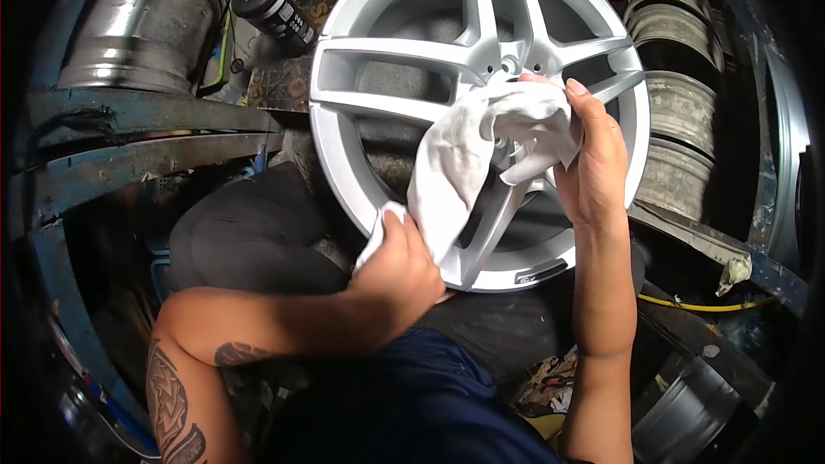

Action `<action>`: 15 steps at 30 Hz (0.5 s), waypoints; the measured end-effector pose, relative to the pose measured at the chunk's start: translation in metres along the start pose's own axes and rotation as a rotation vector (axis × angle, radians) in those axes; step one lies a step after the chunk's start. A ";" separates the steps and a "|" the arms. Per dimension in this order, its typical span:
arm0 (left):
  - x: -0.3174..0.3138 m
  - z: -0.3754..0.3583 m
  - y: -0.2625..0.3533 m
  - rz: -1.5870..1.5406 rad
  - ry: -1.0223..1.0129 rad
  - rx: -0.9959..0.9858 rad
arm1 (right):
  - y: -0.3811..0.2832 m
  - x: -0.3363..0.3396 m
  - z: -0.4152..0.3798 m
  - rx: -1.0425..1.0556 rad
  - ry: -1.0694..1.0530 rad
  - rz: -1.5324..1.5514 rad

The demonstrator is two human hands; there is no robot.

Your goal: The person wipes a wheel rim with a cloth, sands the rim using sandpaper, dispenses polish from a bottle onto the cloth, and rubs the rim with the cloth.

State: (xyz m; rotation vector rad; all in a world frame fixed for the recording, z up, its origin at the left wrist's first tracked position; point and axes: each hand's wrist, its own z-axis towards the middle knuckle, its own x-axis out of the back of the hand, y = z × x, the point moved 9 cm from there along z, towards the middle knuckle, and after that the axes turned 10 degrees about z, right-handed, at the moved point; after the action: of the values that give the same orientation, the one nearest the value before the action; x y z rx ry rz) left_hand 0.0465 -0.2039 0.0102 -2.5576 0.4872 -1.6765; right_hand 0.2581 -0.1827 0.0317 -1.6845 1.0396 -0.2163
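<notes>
A white cloth [455,155] stretches between my two hands, in front of a large silver alloy wheel [391,51]. My left hand [398,262] is closed on the cloth's lower end, near the wheel's lower left rim. At the cloth's upper right end, my right hand [595,150] grips it between thumb and fingers, its fingers partly hidden behind the fabric. The cloth hangs in a twisted loop over the wheel's hub and covers part of the spokes. A dark label sits on the lower rim.
A black bottle with a red cap [273,13] stands at the upper left beside a metal barrel rim [142,21]. Stacked rims [679,107] fill the right side. A blue metal frame [155,150] runs along the left. Another rim [687,412] lies at the lower right.
</notes>
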 end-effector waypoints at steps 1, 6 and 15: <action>0.012 -0.004 -0.002 -0.022 0.172 0.010 | 0.003 0.000 0.000 -0.026 0.006 0.075; -0.015 0.016 -0.094 -0.834 0.220 0.182 | 0.027 0.023 0.006 -0.144 0.011 0.490; -0.039 0.019 -0.129 -0.591 0.303 0.168 | 0.014 0.028 0.016 -0.081 0.015 0.490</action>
State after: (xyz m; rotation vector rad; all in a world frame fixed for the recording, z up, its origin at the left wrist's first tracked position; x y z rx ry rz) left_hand 0.0797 -0.0730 -0.0051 -2.4734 -0.4414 -2.1763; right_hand 0.2772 -0.1920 0.0038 -1.4468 1.4505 0.1338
